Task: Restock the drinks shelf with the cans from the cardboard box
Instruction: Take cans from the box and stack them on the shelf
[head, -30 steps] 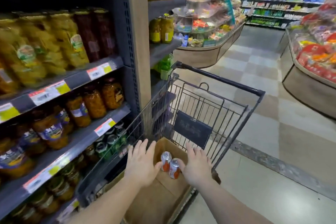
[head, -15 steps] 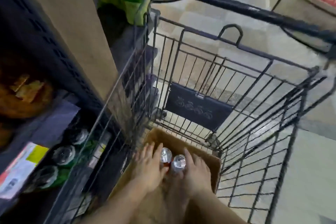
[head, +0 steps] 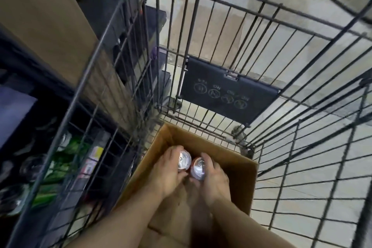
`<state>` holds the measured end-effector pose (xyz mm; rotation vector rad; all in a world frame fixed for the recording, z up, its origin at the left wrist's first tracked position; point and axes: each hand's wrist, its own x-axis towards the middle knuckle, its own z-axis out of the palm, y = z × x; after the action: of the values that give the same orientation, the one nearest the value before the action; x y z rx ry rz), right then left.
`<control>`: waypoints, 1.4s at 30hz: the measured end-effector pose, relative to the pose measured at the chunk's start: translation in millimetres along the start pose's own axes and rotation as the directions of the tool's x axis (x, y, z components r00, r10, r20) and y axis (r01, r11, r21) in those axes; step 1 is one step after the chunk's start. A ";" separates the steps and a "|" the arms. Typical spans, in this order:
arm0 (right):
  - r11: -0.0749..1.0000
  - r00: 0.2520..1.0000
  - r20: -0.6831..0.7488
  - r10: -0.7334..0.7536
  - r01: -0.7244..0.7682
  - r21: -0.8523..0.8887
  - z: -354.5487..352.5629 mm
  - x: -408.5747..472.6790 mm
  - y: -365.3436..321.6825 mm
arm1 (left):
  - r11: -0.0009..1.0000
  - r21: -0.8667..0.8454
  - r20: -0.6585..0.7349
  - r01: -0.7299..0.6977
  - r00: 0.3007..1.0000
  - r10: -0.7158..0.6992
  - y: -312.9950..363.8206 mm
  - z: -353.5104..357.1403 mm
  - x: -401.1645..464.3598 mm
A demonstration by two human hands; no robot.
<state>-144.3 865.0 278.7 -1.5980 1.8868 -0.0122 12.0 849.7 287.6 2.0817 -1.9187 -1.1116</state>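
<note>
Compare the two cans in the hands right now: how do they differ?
The left hand grips the left can; the right hand grips the right can. The left can sits slightly farther from the camera, and the right can's rim looks pinker. Both are upright, silver-topped, side by side inside the cardboard box.

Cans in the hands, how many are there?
2. One can is in the left hand, the other can in the right hand, side by side over the box. More may be hidden in the box.
</note>
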 end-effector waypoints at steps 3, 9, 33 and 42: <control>1.000 1.000 -0.008 -0.005 0.005 -0.017 -9.5 -6.8 -3.8 | 0.997 -0.064 -0.006 0.033 0.999 -0.034 5.3 -5.8 -8.8; 0.993 0.993 -0.040 -0.112 0.110 -0.050 -64.1 -48.6 -31.5 | 0.993 -0.112 -0.059 0.040 0.997 -0.046 23.7 -47.7 -67.4; 0.248 0.258 0.362 -0.896 0.966 -0.073 -219.5 -523.4 -226.8 | 0.898 -0.205 -0.723 0.390 0.558 -0.408 111.5 -208.5 -690.8; -0.137 -0.224 0.415 -0.882 0.964 0.230 -149.3 -813.9 -264.4 | 0.767 -0.455 -0.806 0.451 0.156 -0.570 90.0 -140.1 -1011.8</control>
<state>47.8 1457.6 884.1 -2.5019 -0.2302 -0.1189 77.7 1685.2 878.4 2.4686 -0.5312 0.1384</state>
